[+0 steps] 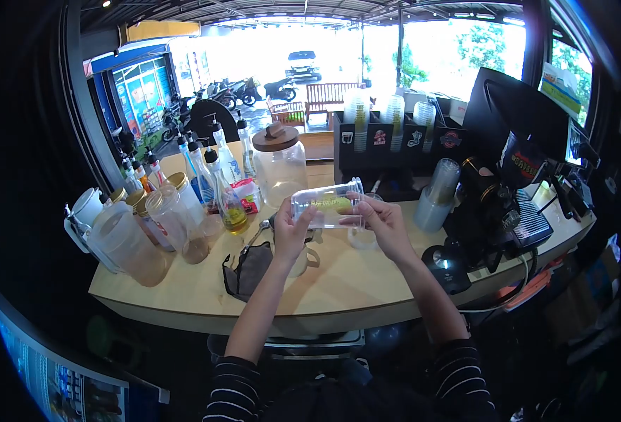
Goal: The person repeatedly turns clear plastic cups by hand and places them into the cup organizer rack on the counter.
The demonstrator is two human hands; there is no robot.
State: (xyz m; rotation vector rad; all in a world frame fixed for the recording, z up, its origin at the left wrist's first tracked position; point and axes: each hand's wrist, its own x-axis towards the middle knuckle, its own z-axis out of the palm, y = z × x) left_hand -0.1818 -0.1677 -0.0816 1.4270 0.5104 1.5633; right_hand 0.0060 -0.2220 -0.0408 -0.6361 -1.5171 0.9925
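Observation:
A clear plastic cup (330, 205) with yellow-green print lies sideways in the air above the counter, its rim toward the right. My left hand (291, 228) grips its base end, the thumb on the near side. At the rim end, my right hand (383, 224) holds it with thumb and fingers. Below the cup, a round clear item (364, 238) rests on the counter, partly covered by my right hand. A dark grey cloth (249, 271) lies to the left of my left forearm. Behind the cup stands a large clear jar (280, 169) with a wooden lid.
Pump bottles (233, 211), jars and a clear pitcher (129, 243) crowd the left side of the wooden counter (352, 295). At the back right is a black cup organizer (375, 151). Stacked cups (438, 197), a coffee machine (532, 218) and a black scale-like device (446, 271) stand right.

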